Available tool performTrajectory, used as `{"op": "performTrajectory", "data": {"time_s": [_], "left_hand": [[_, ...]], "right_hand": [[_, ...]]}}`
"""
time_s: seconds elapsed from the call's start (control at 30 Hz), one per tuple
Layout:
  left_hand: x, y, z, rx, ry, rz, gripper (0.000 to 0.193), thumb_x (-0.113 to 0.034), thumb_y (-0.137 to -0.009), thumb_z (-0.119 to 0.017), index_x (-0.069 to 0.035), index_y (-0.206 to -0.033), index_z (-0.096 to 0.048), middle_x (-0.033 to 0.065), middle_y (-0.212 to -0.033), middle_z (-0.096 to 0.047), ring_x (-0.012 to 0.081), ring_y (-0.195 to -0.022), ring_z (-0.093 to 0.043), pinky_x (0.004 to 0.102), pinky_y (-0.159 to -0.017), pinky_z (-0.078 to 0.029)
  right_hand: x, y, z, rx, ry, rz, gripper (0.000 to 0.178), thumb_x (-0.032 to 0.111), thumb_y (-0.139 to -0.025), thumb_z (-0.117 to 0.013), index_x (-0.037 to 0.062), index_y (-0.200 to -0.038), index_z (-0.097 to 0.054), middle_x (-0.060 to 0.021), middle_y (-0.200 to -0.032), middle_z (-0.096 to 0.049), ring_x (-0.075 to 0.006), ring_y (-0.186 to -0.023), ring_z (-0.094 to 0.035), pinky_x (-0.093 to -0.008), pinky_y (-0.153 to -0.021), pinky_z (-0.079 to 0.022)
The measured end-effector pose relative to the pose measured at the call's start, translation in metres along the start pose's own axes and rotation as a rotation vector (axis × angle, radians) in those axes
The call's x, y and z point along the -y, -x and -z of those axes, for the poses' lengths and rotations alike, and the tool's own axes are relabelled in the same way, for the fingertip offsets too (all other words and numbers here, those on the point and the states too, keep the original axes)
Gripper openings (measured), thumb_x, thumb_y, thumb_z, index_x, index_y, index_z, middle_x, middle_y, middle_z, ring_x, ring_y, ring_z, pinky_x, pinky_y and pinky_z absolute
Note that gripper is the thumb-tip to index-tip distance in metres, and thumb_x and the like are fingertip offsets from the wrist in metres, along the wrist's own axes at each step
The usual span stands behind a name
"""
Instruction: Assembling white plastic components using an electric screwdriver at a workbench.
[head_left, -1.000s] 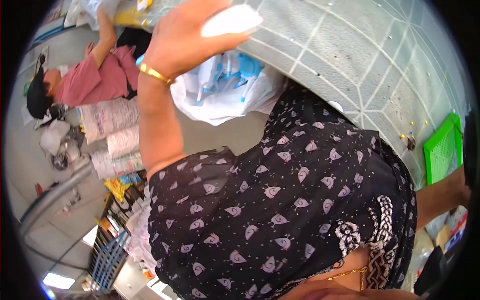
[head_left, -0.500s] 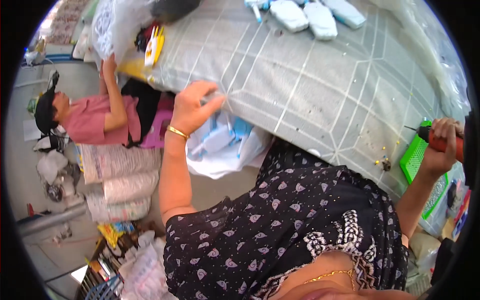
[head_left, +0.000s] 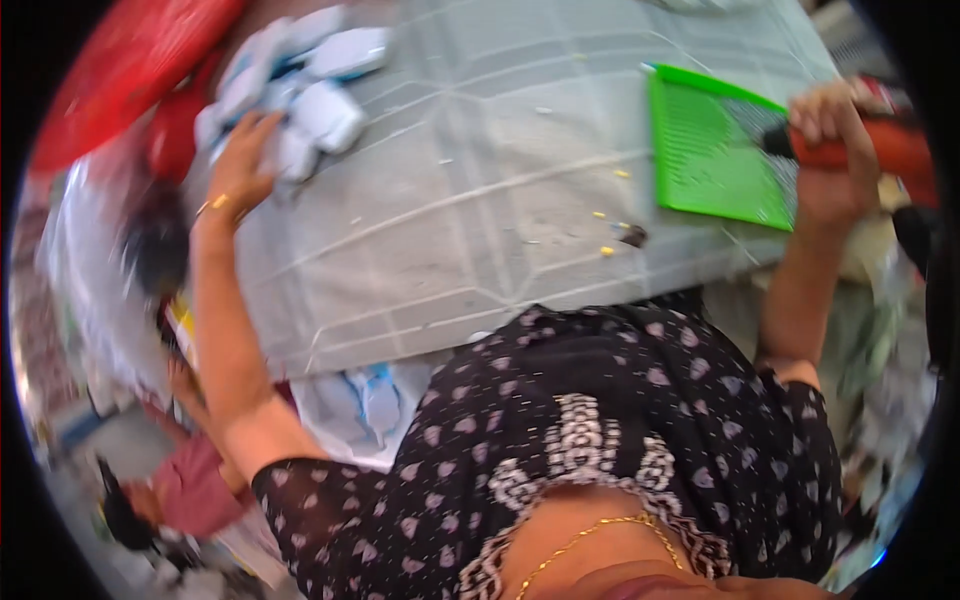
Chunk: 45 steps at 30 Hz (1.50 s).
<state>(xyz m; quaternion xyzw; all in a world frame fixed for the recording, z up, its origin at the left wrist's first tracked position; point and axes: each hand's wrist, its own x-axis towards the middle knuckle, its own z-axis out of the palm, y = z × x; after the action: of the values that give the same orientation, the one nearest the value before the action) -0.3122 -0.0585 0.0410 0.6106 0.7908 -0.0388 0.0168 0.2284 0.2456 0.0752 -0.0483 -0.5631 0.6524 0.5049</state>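
Far left and low, blurred: another person in a pink top, beside the wearer's own left forearm. Above that, reaching up and away, the left hand, fingers spread loosely, a gold bangle at the wrist. Fingertips laid on or just against a heap of white and pale-blue packets at the far left corner of the grey quilted mat; whether anything was pinched, impossible to tell through the blur. Nearer the body, just under the mat's front edge, a clear bag of blue and white items. Toward the middle right of the mat, a few yellow crumbs and a small dark scrap, apart from both hands. Further right, flat on the mat's right end, a green plastic dustpan, just beside the right hand. At the far right, the right hand, closed in a fist round an orange-red handle whose dark tip touched the dustpan's right edge.
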Motion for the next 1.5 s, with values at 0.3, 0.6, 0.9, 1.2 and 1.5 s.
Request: {"op": "performTrajectory", "data": {"time_s": [0.3,0.6,0.9,1.2,1.5], "left_hand": [[-0.105,0.021,0.013,0.059,0.237,0.04,0.069,-0.014,-0.07,-0.081,-0.002,-0.135,-0.061,0.0139,-0.113,-0.06,0.0286,-0.102,-0.06,0.0354,-0.092,-0.049],[-0.253,0.015,-0.016,-0.318,0.441,-0.11,0.065,-0.023,-0.064,-0.092,-0.001,-0.12,-0.065,0.0162,-0.112,-0.06,0.0348,-0.102,-0.061,0.0427,-0.089,-0.051],[-0.292,-0.003,-0.02,-0.347,0.526,-0.138,0.069,-0.026,-0.063,-0.094,-0.001,-0.12,-0.064,0.0159,-0.111,-0.06,0.0339,-0.098,-0.062,0.042,-0.084,-0.052],[-0.301,-0.005,-0.023,-0.372,0.521,-0.099,0.074,-0.03,-0.063,-0.094,-0.004,-0.126,-0.065,0.0137,-0.112,-0.061,0.0316,-0.1,-0.064,0.0413,-0.085,-0.054],[-0.302,-0.006,-0.024,-0.375,0.51,-0.084,0.074,-0.031,-0.062,-0.094,-0.005,-0.126,-0.065,0.0129,-0.11,-0.061,0.0306,-0.098,-0.064,0.0412,-0.084,-0.054]], "right_hand": [[-0.012,0.009,0.007,-0.534,0.221,0.002,0.024,0.003,-0.089,-0.067,0.0101,-0.108,-0.053,-0.0028,-0.071,-0.053,-0.0156,-0.055,-0.055,-0.0304,-0.056,-0.049],[-0.017,0.017,0.014,-0.463,0.212,-0.021,0.026,0.001,-0.088,-0.07,0.0101,-0.105,-0.053,-0.0037,-0.072,-0.055,-0.0157,-0.055,-0.056,-0.0308,-0.057,-0.051],[-0.02,0.016,0.012,-0.465,0.258,-0.01,0.023,0.002,-0.089,-0.069,0.0094,-0.103,-0.053,-0.0028,-0.072,-0.055,-0.0146,-0.054,-0.055,-0.0305,-0.058,-0.051],[-0.026,0.019,0.017,-0.402,0.262,0.011,0.022,0.001,-0.089,-0.069,0.0076,-0.103,-0.054,-0.0026,-0.072,-0.055,-0.0139,-0.054,-0.056,-0.0286,-0.057,-0.051],[-0.023,0.021,0.006,-0.464,0.304,0.078,0.023,-0.002,-0.091,-0.066,0.0074,-0.106,-0.052,-0.003,-0.076,-0.056,-0.0132,-0.057,-0.057,-0.0291,-0.058,-0.052]]}}
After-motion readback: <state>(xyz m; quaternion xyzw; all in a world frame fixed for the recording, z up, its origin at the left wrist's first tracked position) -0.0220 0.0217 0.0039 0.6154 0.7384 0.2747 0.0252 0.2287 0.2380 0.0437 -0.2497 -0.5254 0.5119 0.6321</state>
